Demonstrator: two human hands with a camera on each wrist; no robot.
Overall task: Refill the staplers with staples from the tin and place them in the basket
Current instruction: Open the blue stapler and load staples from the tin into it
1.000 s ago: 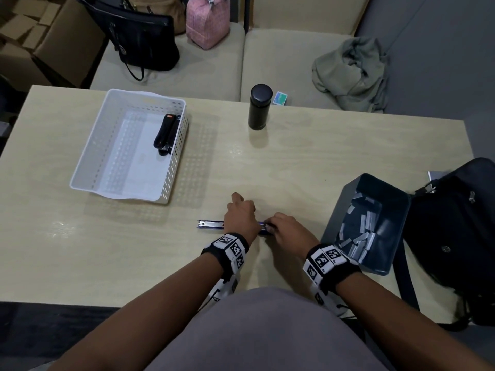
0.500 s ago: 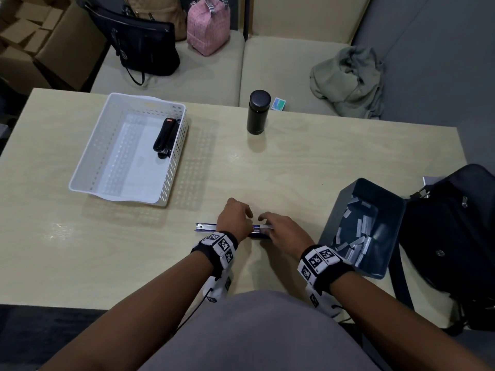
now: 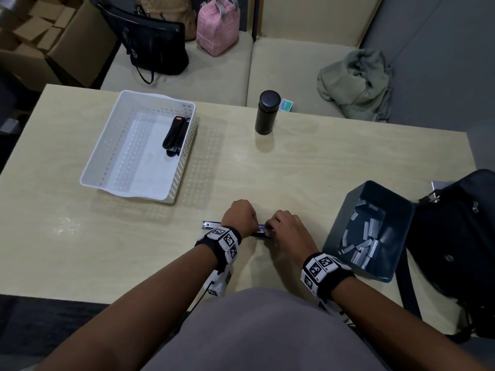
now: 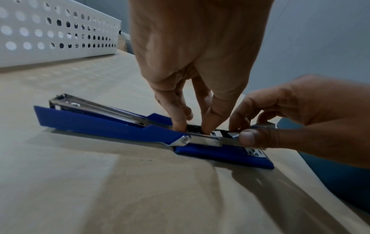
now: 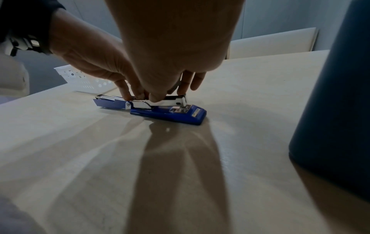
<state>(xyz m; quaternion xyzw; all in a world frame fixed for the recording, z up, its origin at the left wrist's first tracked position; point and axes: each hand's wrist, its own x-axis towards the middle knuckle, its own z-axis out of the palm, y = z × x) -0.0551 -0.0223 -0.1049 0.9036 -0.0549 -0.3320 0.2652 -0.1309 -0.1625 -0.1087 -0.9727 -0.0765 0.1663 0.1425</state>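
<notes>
Head view: pale table (image 3: pixel 334 167) before a beige sofa (image 3: pixel 289 65); basket (image 3: pixel 104 145) at ten o'clock, tin (image 3: pixel 347 215) at three, opened blue stapler (image 3: pixel 207 224) at six. Left wrist view: left hand (image 4: pixel 196 52) fingertips clamp its metal rail. Right wrist view: right hand (image 5: pixel 174 39) pinches it too, as half a second earlier.

Beige sofa (image 3: pixel 294 62) behind pale wooden table (image 3: pixel 321 162)

**Dim room, soft light from above and ahead**

We see a dim, cool-toned scene. The pale surface (image 3: pixel 348 162) has a dull sheen, with one small glare patch near its left side. In the wrist views, long shadows fan toward us across it, and the chrome of the stapler (image 4: pixel 112 126) glints. The left hand (image 4: pixel 196 63) and right hand (image 5: pixel 170 47) loom large and soft near each lens. The tin (image 5: pixel 336 95) is stretched and dark at the frame edge.
</notes>
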